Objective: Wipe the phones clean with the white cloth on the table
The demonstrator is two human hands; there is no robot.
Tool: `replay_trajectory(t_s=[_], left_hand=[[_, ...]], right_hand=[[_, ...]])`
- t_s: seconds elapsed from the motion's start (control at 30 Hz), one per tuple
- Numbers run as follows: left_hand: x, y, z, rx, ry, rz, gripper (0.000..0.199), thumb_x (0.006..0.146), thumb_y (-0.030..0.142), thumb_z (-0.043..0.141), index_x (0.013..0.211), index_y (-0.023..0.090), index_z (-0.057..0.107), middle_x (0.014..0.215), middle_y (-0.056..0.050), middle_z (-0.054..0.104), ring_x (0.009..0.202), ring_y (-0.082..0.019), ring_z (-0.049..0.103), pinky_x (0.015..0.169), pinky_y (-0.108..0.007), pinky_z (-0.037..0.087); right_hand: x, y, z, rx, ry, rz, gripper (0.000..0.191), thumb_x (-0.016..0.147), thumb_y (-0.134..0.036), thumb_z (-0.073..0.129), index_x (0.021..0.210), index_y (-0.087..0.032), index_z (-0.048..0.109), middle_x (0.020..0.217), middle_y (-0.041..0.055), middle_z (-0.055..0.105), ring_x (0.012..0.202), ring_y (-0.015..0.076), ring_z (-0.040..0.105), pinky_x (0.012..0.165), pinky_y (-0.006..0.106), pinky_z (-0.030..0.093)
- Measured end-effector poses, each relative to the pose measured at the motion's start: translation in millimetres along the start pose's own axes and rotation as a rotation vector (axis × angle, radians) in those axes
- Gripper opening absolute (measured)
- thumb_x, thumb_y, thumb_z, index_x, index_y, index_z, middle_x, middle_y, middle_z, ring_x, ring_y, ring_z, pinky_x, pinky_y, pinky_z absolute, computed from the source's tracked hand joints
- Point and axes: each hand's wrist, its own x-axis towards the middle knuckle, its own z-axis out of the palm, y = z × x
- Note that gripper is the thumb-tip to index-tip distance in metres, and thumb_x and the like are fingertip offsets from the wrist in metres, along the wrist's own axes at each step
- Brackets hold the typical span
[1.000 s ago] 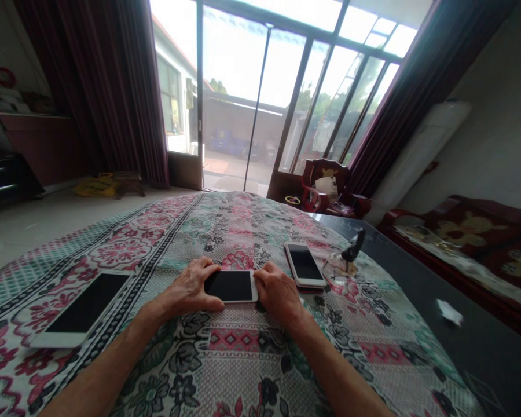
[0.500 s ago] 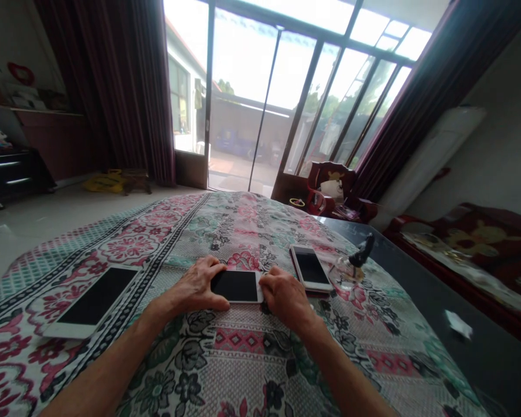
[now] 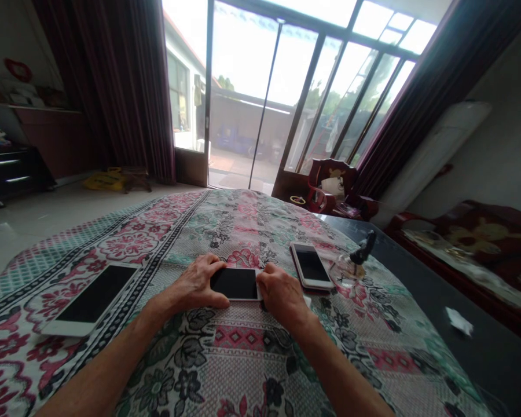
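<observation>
A white phone with a dark screen (image 3: 235, 284) lies sideways on the patterned cloth (image 3: 243, 370), between my hands. My left hand (image 3: 202, 282) grips its left end, thumb at the near edge and fingers at the far edge. Curled fingers of my right hand (image 3: 282, 292) are at the phone's right end; a small white thing (image 3: 307, 301) shows beside that hand, and what the fingers pinch is hidden. Another white phone (image 3: 311, 265) lies just right of my right hand. A larger white phone (image 3: 96, 298) rests on the cloth at the left.
A clear glass container with a black top (image 3: 349, 267) stands right of the phones. Crumpled white paper (image 3: 459, 321) lies on the dark surface at the right. Beyond are a red wooden chair (image 3: 330, 185), a sofa (image 3: 481, 243) and glass doors.
My right hand has shifted slightly left over the phone's right end. More of the small white thing shows beside it. My left hand has hardly moved.
</observation>
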Motion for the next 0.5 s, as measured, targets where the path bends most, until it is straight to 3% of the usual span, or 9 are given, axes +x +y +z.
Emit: replay_trajectory(t_s=[0.13,0.3,0.5], left_hand=[[0.1,-0.2,1.2,0.0,0.005,-0.009,0.072,0.055,0.05,0.074,0.119,0.023,0.056,0.114,-0.007,0.052,0.108,-0.028,0.05,0.095,-0.037,0.04],[-0.7,-1.2,0.5,0.0,-0.003,-0.009,0.074,0.056,0.051,0.073,0.121,0.02,0.055,0.117,-0.009,0.051,0.109,-0.029,0.049,0.097,-0.037,0.04],[-6.1,-9.5,-9.6,-0.099,-0.131,0.045,0.077,0.06,0.042,0.07,0.131,0.024,0.047,0.131,-0.008,0.045,0.122,-0.03,0.041,0.103,-0.038,0.035]], right_hand=[[3.0,2.6,-0.7,0.026,0.033,-0.011,0.027,0.093,-0.024,0.042,0.078,-0.021,0.065,0.089,0.002,0.059,0.075,0.0122,0.055,0.058,0.024,0.029],[-2.6,6.0,-1.7,0.046,-0.025,-0.098,0.027,0.091,-0.024,0.044,0.075,-0.022,0.065,0.086,0.0011,0.059,0.07,0.0116,0.055,0.056,0.025,0.028],[0.0,7.4,5.2,0.072,0.038,-0.011,0.028,0.093,-0.026,0.042,0.076,-0.022,0.064,0.086,0.001,0.058,0.071,0.0115,0.056,0.058,0.024,0.03]])
